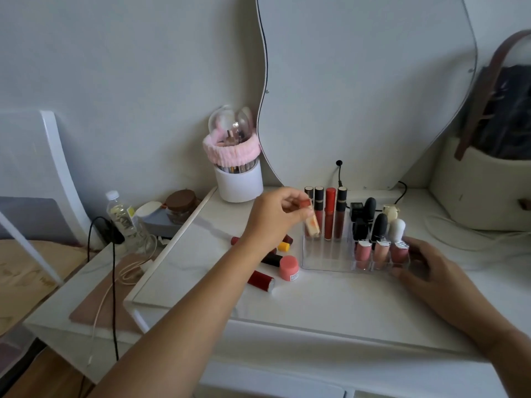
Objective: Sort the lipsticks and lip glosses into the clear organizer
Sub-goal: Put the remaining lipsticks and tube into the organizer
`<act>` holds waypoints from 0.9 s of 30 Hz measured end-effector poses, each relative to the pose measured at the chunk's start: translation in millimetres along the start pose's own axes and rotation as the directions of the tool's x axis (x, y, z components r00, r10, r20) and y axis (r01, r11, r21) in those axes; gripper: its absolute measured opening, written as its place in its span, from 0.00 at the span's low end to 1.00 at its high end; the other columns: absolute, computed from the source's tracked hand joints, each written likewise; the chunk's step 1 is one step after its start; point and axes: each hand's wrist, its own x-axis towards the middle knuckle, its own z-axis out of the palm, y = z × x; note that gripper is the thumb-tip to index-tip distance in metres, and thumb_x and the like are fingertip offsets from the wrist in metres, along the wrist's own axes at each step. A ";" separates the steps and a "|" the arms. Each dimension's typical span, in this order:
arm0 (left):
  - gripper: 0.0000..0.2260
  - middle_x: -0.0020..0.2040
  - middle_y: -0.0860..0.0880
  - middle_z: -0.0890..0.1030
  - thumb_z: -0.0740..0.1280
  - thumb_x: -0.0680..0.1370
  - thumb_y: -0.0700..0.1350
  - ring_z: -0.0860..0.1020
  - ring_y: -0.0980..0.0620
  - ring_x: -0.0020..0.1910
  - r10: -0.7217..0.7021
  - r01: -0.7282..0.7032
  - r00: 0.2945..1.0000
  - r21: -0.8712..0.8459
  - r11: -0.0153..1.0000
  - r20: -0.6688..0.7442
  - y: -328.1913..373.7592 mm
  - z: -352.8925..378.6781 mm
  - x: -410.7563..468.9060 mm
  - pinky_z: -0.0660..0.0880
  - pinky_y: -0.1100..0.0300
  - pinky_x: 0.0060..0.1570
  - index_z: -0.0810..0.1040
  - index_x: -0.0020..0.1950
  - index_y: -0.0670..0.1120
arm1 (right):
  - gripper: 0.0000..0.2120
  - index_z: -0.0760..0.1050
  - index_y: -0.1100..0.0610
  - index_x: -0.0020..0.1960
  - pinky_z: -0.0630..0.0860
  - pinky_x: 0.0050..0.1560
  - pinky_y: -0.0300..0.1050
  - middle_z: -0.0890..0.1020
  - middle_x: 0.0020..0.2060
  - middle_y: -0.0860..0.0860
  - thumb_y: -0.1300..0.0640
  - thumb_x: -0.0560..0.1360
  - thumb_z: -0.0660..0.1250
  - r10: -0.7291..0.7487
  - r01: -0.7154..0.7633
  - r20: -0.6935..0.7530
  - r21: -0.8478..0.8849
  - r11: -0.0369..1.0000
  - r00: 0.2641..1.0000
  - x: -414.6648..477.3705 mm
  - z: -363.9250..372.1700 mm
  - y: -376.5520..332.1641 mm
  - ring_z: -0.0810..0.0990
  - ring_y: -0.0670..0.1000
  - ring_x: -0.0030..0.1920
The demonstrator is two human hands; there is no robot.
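The clear organizer [324, 261] stands on the white vanity top, right of centre. Tall lip glosses [330, 214] fill its back left slots; black lipsticks [378, 226] and pink tubes [362, 252] fill the right side. My left hand [275, 216] pinches a lip gloss with a red cap and pale orange body [311, 222], tilted, its lower end inside a left slot. My right hand [428, 265] grips the organizer's right front corner. Loose lipsticks [260, 280] and a pink pot [288, 268] lie left of the organizer, partly hidden by my left forearm.
A white brush holder with a pink headband [237, 170] stands behind, next to a curved mirror [359, 81]. A water bottle [123, 219], brown-lidded jar [181, 205] and cables [113, 282] sit on the lower left shelf. A beige bag [482, 191] stands at the right.
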 end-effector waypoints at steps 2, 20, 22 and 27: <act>0.10 0.41 0.54 0.82 0.75 0.68 0.42 0.79 0.61 0.38 -0.012 0.012 1.000 0.052 0.999 -0.003 -2.4 6.2 0.8 0.73 0.73 0.39 0.81 0.49 0.48 | 0.24 0.70 0.48 0.63 0.71 0.51 0.43 0.79 0.53 0.46 0.55 0.69 0.72 0.001 -0.001 0.001 -0.002 1.000 1.000 0.7 0.0 1.0 0.78 0.48 0.53; 0.13 0.43 0.52 0.80 0.76 0.67 0.45 0.77 0.59 0.38 -0.015 0.023 0.998 0.141 0.990 -0.055 -16.4 13.2 2.3 0.71 0.76 0.37 0.79 0.50 0.48 | 0.24 0.70 0.48 0.62 0.69 0.51 0.41 0.79 0.53 0.47 0.56 0.69 0.72 -0.009 0.009 -0.007 0.021 1.000 1.000 0.9 -0.6 -0.3 0.77 0.47 0.54; 0.14 0.43 0.54 0.80 0.76 0.67 0.46 0.77 0.62 0.38 -0.032 0.038 0.998 0.113 0.993 -0.053 -20.8 3.6 1.8 0.71 0.76 0.37 0.79 0.49 0.49 | 0.24 0.70 0.48 0.63 0.69 0.51 0.41 0.79 0.54 0.47 0.56 0.69 0.72 -0.005 0.005 -0.005 0.018 1.000 1.000 0.8 -0.9 -0.9 0.77 0.47 0.54; 0.11 0.45 0.52 0.83 0.76 0.67 0.46 0.80 0.58 0.43 -0.182 0.183 0.983 0.022 0.983 -0.037 -55.3 -56.9 1.1 0.74 0.67 0.46 0.81 0.47 0.52 | 0.24 0.70 0.48 0.63 0.68 0.51 0.41 0.79 0.53 0.46 0.56 0.69 0.72 0.001 -0.001 -0.009 0.006 1.000 1.000 0.7 -0.4 -2.2 0.77 0.47 0.54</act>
